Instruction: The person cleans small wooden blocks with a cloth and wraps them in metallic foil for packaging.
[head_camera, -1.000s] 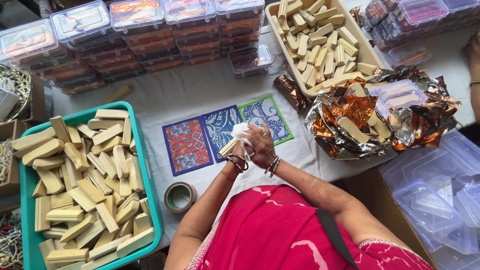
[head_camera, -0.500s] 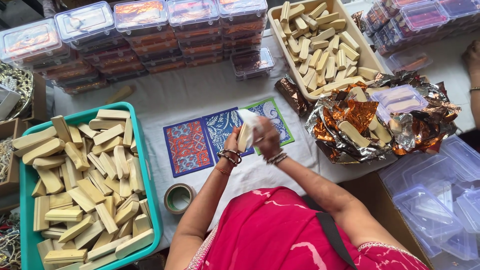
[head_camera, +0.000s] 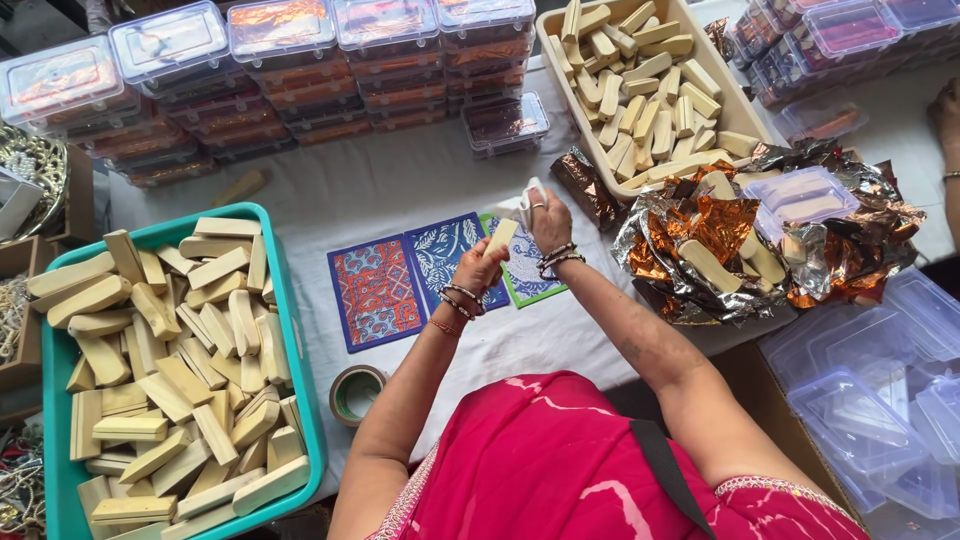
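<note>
Bar (head_camera: 500, 238) sits pinched upright in my left hand (head_camera: 474, 275), clear of the cards (head_camera: 400, 280) so I can work it. My right hand (head_camera: 548, 222) pinches a white scrap (head_camera: 527, 200) just beside it, near the foil (head_camera: 740, 240).

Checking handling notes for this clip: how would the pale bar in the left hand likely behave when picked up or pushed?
The pale bar looks stiff, keeping its block shape in the left hand. Its flat faces suggest it would slide, not roll. Probably light: fingertips alone hold it.
</note>
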